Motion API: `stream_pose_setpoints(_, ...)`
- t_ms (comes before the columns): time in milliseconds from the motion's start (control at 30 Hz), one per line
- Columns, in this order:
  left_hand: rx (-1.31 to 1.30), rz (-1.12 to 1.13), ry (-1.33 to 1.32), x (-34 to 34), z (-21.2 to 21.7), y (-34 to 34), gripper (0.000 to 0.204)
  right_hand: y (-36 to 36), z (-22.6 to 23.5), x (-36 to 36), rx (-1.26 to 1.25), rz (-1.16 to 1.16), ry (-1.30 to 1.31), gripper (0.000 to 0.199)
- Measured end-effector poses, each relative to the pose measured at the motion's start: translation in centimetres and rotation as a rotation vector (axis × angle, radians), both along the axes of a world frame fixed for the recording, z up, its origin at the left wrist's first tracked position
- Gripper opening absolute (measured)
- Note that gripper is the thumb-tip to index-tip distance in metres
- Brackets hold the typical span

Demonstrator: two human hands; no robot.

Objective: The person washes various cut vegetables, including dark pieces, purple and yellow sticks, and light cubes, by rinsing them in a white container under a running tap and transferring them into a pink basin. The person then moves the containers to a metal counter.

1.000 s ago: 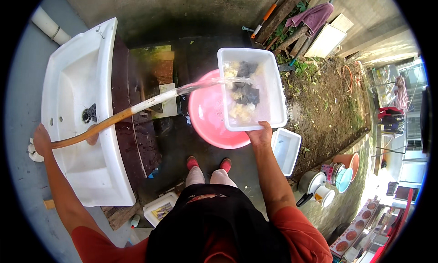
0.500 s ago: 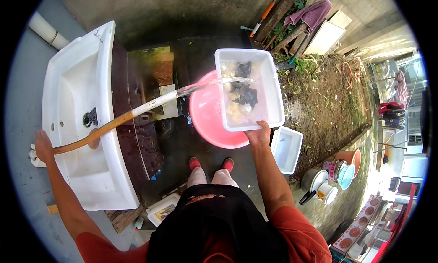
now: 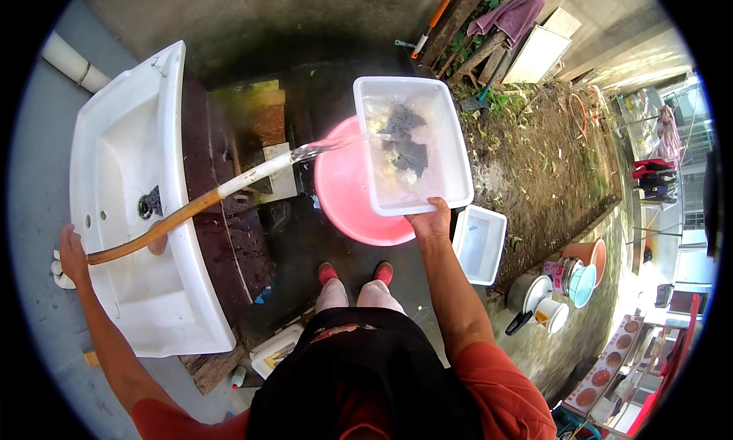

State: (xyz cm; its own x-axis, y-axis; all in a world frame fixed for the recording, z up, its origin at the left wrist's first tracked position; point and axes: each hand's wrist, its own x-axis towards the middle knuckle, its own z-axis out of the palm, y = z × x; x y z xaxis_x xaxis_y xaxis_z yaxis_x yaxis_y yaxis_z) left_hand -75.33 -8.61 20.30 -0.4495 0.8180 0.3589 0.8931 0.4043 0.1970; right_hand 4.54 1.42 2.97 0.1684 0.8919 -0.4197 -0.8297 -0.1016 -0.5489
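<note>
We note our right hand (image 3: 433, 220) grasping the near rim of the white plastic tub (image 3: 412, 146), held above the pink basin (image 3: 347, 192). Our left hand (image 3: 72, 251) grips the hose (image 3: 183, 211); water streams into the tub.

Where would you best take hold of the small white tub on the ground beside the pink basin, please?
Grip the small white tub by its rim on a long side, coming from above. It sits open side up on the ground, right of the pink basin, and the rim looks like the only edge to grasp. The right hand already holds the big white tub.
</note>
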Motion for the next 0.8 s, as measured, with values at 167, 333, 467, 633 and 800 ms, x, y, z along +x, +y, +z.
stream_pose_setpoints(167,0.209,-0.105,-0.286,-1.0,-1.3,-1.6,0.030,-1.8,2.1,-0.7,-0.033,-0.014,0.146,0.067)
stream_pose_setpoints(333,0.221,-0.089,-0.368,-3.3,-0.7,-2.1,0.035,-5.0,3.2,-0.4,-0.181,-0.088,0.138,0.065)
stream_pose_setpoints(467,-0.029,-0.002,0.340,5.9,1.8,0.6,0.039,-9.4,3.5,2.5,-0.083,-0.073,0.078,0.071)
stream_pose_setpoints(633,0.105,-0.415,-0.022,30.6,0.0,3.3,0.033,-11.9,3.2,7.7,-0.086,-0.106,0.135,0.067)
stream_pose_setpoints(800,0.050,-1.226,-0.474,61.8,1.7,1.0,0.010,-18.6,5.0,12.0,-0.098,-0.151,0.143,0.065)
